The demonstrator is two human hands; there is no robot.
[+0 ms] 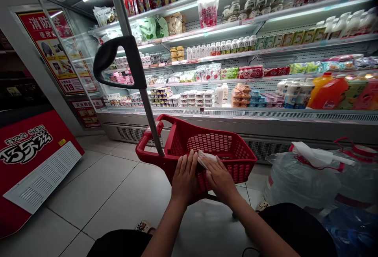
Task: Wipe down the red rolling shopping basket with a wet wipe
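Note:
In front of me stands a red plastic rolling shopping basket (209, 138) with perforated walls. A grey pole with a black grip (137, 62) rises from its left end. My left hand (184, 176) rests on the near rim, fingers stretched out and side by side, holding nothing. Just right of it, my right hand (219, 176) presses a folded white cloth or tissue (203, 158) to the same rim. Part of the cloth is hidden under the fingers.
Behind the basket runs a refrigerated display case (189, 119) stocked with drinks, yogurt and bagged goods. Large water bottles (304, 174) stand at right, with a white cloth (319, 156) on top. A red freestanding panel (38, 162) is at left on the tiled floor (103, 194).

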